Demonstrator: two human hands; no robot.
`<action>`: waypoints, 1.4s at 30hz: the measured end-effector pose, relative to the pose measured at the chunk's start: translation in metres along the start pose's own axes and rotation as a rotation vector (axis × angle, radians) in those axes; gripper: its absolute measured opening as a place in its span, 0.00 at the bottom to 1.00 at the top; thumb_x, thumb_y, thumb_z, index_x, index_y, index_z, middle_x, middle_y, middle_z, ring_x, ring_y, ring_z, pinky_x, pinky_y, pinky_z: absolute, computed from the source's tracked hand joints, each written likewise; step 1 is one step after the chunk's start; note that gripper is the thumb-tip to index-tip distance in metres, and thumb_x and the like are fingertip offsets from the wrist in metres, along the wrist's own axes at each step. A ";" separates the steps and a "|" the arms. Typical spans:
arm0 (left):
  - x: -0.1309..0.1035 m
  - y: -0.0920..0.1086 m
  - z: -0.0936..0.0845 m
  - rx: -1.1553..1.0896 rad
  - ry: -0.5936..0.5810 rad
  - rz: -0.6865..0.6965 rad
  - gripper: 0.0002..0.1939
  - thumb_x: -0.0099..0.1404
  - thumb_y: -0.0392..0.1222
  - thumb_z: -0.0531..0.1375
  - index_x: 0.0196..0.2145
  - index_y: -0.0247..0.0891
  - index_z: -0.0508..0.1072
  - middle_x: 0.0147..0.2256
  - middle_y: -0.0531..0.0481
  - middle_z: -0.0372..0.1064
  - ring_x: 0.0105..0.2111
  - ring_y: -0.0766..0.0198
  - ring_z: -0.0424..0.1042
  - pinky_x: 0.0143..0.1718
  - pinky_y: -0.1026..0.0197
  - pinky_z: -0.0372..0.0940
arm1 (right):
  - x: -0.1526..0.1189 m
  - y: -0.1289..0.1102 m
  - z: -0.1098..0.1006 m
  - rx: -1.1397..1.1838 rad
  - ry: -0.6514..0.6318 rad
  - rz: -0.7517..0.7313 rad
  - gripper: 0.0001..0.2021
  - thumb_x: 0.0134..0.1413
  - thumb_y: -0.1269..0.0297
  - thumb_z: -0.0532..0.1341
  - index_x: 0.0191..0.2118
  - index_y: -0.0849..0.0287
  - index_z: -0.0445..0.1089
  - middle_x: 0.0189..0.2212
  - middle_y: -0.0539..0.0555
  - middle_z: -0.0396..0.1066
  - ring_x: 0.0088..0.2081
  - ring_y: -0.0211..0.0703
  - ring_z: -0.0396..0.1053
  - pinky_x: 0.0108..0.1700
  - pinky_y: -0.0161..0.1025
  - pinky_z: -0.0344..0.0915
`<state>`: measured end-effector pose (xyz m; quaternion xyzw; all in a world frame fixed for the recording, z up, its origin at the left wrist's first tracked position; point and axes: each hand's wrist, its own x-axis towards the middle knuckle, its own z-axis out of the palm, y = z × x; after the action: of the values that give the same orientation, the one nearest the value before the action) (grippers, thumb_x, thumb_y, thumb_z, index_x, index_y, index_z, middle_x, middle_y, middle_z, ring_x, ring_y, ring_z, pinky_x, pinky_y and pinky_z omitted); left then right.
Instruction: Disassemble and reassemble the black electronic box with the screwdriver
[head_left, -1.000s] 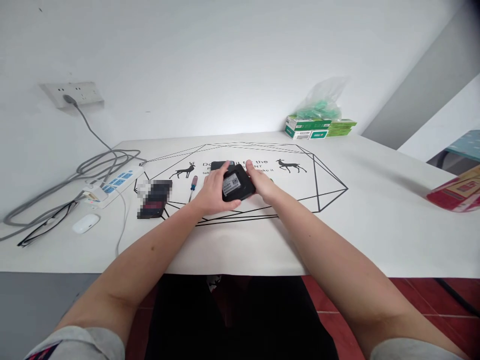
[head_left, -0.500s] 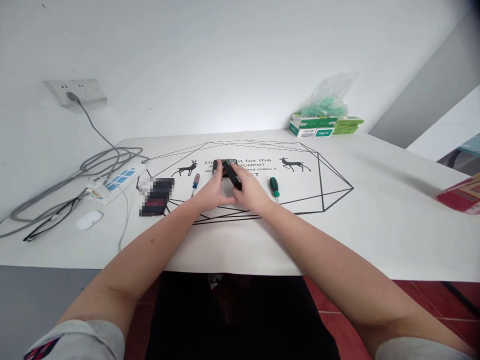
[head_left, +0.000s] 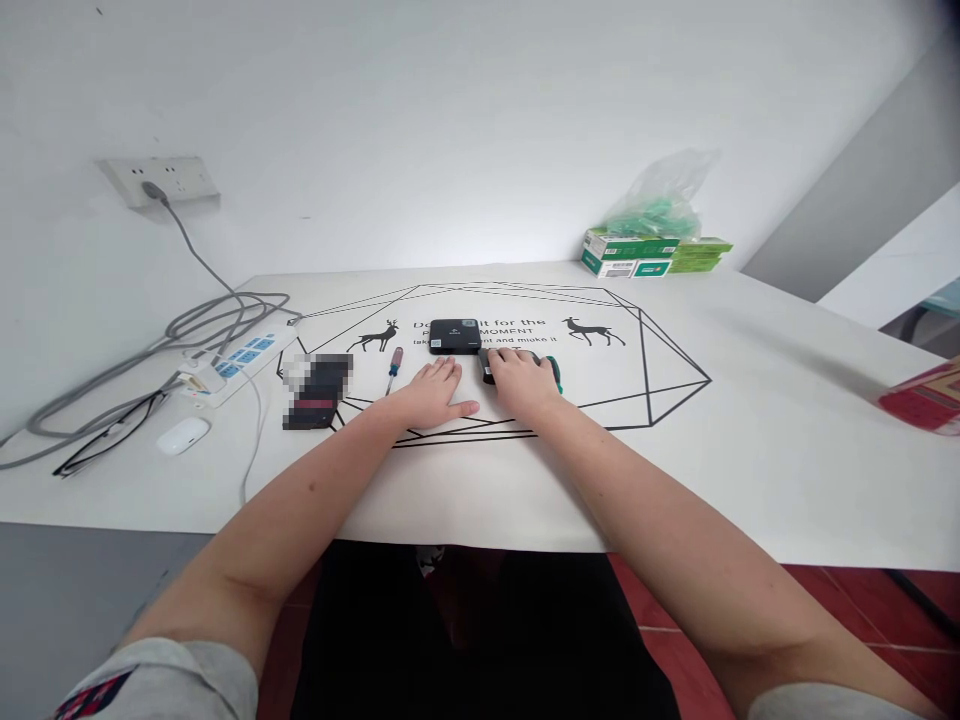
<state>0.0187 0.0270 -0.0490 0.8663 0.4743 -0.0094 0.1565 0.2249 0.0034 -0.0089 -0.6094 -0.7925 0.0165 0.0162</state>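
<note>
A flat black box (head_left: 454, 337) with small labels lies on the printed table mat. Just in front of it my left hand (head_left: 433, 394) rests flat with the thumb spread and nothing in it. My right hand (head_left: 521, 382) covers a second black piece (head_left: 487, 371), with its fingers over the top; most of that piece is hidden. Beside the right hand, a green screwdriver handle (head_left: 556, 372) shows in part. A red and blue screwdriver (head_left: 394, 369) lies left of my left hand.
At the left are a pixelated dark phone (head_left: 319, 392), a power strip (head_left: 251, 358) with grey cables, glasses (head_left: 112, 437) and a white mouse (head_left: 183, 436). Green boxes (head_left: 630, 256) under a plastic bag stand by the wall. A red package (head_left: 926, 395) is at the right edge.
The tilted black piece held between both hands now lies lower and to the right, under my right hand. My left hand has let go and flattened, and the labelled box is uncovered.
</note>
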 end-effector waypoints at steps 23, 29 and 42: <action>-0.001 -0.004 -0.001 0.015 -0.016 -0.002 0.55 0.76 0.75 0.45 0.82 0.30 0.42 0.83 0.30 0.28 0.83 0.39 0.30 0.80 0.35 0.36 | 0.010 0.038 -0.005 -0.011 -0.292 -0.164 0.44 0.68 0.65 0.57 0.84 0.56 0.40 0.85 0.63 0.36 0.85 0.64 0.37 0.80 0.73 0.51; -0.004 0.003 -0.006 0.022 -0.033 -0.023 0.54 0.77 0.72 0.47 0.82 0.25 0.44 0.82 0.28 0.29 0.83 0.39 0.31 0.81 0.39 0.35 | 0.015 0.050 -0.004 0.028 -0.301 -0.218 0.45 0.66 0.66 0.58 0.85 0.56 0.41 0.85 0.61 0.35 0.85 0.64 0.35 0.81 0.72 0.50; -0.007 0.009 -0.010 0.045 -0.060 -0.072 0.52 0.78 0.72 0.44 0.83 0.29 0.42 0.83 0.32 0.26 0.83 0.41 0.28 0.81 0.38 0.34 | 0.036 0.053 0.019 0.074 -0.105 -0.039 0.37 0.72 0.76 0.49 0.83 0.53 0.49 0.85 0.59 0.42 0.85 0.64 0.42 0.78 0.80 0.51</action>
<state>0.0204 0.0195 -0.0361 0.8513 0.4998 -0.0518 0.1509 0.2662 0.0523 -0.0301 -0.5910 -0.8029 0.0774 -0.0028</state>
